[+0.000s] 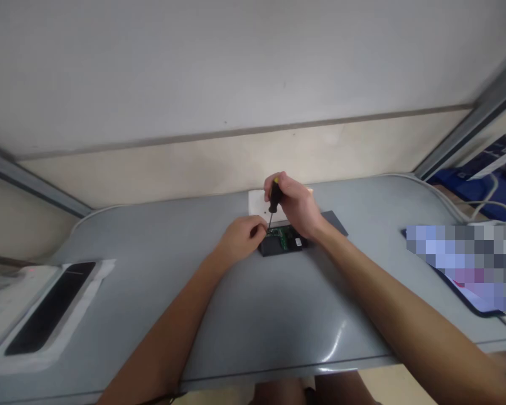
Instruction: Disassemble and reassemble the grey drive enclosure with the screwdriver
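Observation:
My right hand (295,202) is wrapped round a screwdriver (275,197) with a dark handle and a bit of yellow at its top. Its thin shaft points down at the upper left part of an open black device casing (272,246). Inside the casing is a green circuit board (284,238) with a small white label beside it. At the casing's left corner, my left hand (241,239) has thumb and fingertips pinched together close to the screwdriver's tip. Whatever may be between those fingertips is too small to make out.
Behind the casing lies a white sheet (256,203) with small dark specks; a dark flat panel (335,223) sits to the right. A black slab (53,309) rests on white material at far left. A tablet-like screen (451,275), partly blurred, and cables (436,194) are at right.

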A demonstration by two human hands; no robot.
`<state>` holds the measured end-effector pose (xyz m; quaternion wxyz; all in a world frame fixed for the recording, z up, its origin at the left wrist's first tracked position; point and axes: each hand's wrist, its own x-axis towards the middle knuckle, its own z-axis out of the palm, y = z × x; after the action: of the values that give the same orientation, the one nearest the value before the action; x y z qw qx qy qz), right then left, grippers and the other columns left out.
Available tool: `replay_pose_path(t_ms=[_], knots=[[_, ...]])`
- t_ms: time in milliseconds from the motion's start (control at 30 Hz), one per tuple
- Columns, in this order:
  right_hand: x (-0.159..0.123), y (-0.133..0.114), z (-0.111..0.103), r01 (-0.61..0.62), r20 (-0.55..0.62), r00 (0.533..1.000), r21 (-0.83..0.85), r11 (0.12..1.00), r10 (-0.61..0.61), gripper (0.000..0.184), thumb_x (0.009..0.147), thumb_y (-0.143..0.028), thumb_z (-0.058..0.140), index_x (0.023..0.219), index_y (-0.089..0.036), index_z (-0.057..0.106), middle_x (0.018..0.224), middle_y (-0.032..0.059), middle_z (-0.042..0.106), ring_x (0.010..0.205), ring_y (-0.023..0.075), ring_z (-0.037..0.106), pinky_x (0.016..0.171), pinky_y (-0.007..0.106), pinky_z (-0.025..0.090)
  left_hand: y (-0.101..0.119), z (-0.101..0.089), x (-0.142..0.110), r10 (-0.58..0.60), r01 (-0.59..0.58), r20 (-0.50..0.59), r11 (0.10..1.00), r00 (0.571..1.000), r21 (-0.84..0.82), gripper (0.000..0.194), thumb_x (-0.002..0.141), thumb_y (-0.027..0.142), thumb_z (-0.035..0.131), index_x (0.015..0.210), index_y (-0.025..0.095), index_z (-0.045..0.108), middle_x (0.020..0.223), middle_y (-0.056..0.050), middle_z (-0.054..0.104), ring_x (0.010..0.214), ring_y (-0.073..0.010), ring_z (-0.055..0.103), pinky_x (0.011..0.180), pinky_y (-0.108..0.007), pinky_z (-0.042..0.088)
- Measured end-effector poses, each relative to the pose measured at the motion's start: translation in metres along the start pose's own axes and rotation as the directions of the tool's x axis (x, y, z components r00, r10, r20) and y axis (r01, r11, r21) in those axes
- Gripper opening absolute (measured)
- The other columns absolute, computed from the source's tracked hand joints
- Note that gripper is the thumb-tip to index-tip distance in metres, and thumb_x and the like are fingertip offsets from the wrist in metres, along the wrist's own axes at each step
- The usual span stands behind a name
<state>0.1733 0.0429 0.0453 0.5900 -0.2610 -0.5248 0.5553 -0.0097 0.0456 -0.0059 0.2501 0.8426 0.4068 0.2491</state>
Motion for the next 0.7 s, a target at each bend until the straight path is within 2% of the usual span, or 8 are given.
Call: replay_pose_path(t_ms=[67, 100, 233, 300, 400, 500, 600, 700], knots=[[0.004, -0.003, 0.001, -0.026, 0.057, 0.998, -0.049, 0.998, 0.029, 0.053, 0.097, -0.071, 0.052, 0.090, -0.021, 0.067, 0.077, 0.0026, 0.056, 0.073, 0.0166, 0.054, 0.067, 0.031, 0.044, 0.001, -0.001, 0.000, -0.018, 0.018, -0.003, 1.000, 1.000, 0.000, 0.018, 0.093, 0.016, 0.050, 0.085, 0.021, 0.066, 0.080, 0.002, 0.069, 0.072, -0.0143, 0.060, 0.069, -0.028, 0.042], [0.005, -0.003, 0.003, -0.023, 0.040, 0.999, -0.050, 0.998, 0.025, 0.056, 0.096, -0.075, 0.049, 0.093, -0.022, 0.067, 0.076, 0.0022, 0.056, 0.071, 0.0163, 0.054, 0.067, 0.031, 0.044, 0.001, -0.001, 0.000, -0.023, 0.023, -0.001, 1.000, 1.000, 0.000, 0.018, 0.093, 0.016, 0.050, 0.085, 0.021, 0.065, 0.080, 0.002, 0.068, 0.072, -0.0142, 0.060, 0.069, -0.028, 0.042], [0.002, 0.005, 0.012, 0.023, -0.173, 0.985, 0.058, 0.998, -0.012, 0.061, 0.093, -0.083, 0.041, 0.093, -0.024, 0.058, 0.071, -0.0014, 0.049, 0.060, 0.0138, 0.045, 0.059, 0.030, 0.039, 0.001, -0.001, -0.001, -0.032, 0.032, 0.008, 0.999, 0.999, -0.003, 0.018, 0.092, 0.017, 0.049, 0.084, 0.021, 0.065, 0.080, 0.002, 0.068, 0.073, -0.0141, 0.060, 0.070, -0.028, 0.042], [-0.001, 0.007, 0.016, 0.020, -0.231, 0.973, 0.102, 0.995, 0.004, 0.060, 0.092, -0.084, 0.041, 0.091, -0.026, 0.053, 0.068, -0.0031, 0.046, 0.058, 0.0135, 0.042, 0.058, 0.030, 0.038, 0.000, 0.000, 0.000, -0.032, 0.032, 0.007, 0.999, 0.999, 0.003, 0.018, 0.092, 0.018, 0.049, 0.084, 0.021, 0.065, 0.079, 0.002, 0.068, 0.071, -0.0140, 0.059, 0.069, -0.028, 0.042], [-0.006, 0.006, 0.015, 0.032, -0.234, 0.972, 0.117, 0.993, -0.004, 0.052, 0.091, -0.077, 0.056, 0.086, -0.026, 0.046, 0.068, -0.0048, 0.046, 0.058, 0.0126, 0.041, 0.059, 0.029, 0.039, 0.000, 0.001, 0.000, -0.028, 0.028, 0.009, 0.999, 1.000, 0.021, 0.020, 0.093, 0.018, 0.048, 0.085, 0.021, 0.066, 0.079, 0.002, 0.067, 0.071, -0.0142, 0.058, 0.068, -0.028, 0.041], [-0.008, 0.003, 0.010, 0.050, -0.203, 0.979, 0.129, 0.990, -0.023, 0.047, 0.089, -0.068, 0.068, 0.084, -0.026, 0.047, 0.075, -0.0026, 0.053, 0.066, 0.0129, 0.050, 0.063, 0.029, 0.041, 0.000, 0.000, -0.001, -0.018, 0.018, 0.002, 0.999, 1.000, 0.035, 0.020, 0.093, 0.017, 0.048, 0.086, 0.021, 0.066, 0.081, 0.001, 0.068, 0.071, -0.0144, 0.058, 0.068, -0.028, 0.041], [-0.007, 0.000, 0.006, 0.016, -0.178, 0.984, 0.126, 0.992, 0.007, 0.048, 0.092, -0.073, 0.060, 0.087, -0.025, 0.052, 0.079, 0.0003, 0.056, 0.070, 0.0149, 0.054, 0.063, 0.030, 0.043, -0.002, 0.001, -0.001, -0.001, 0.001, -0.004, 0.999, 1.000, 0.042, 0.020, 0.093, 0.017, 0.049, 0.087, 0.021, 0.067, 0.082, 0.001, 0.069, 0.071, -0.0145, 0.058, 0.068, -0.028, 0.042], [-0.005, -0.001, 0.007, -0.011, -0.206, 0.978, 0.151, 0.988, 0.042, 0.054, 0.092, -0.080, 0.049, 0.089, -0.026, 0.052, 0.071, -0.0017, 0.049, 0.063, 0.0152, 0.049, 0.060, 0.031, 0.042, -0.003, 0.001, 0.000, 0.007, -0.006, -0.013, 0.999, 1.000, 0.044, 0.019, 0.093, 0.017, 0.050, 0.088, 0.021, 0.068, 0.080, 0.001, 0.069, 0.069, -0.0144, 0.058, 0.068, -0.028, 0.043]])
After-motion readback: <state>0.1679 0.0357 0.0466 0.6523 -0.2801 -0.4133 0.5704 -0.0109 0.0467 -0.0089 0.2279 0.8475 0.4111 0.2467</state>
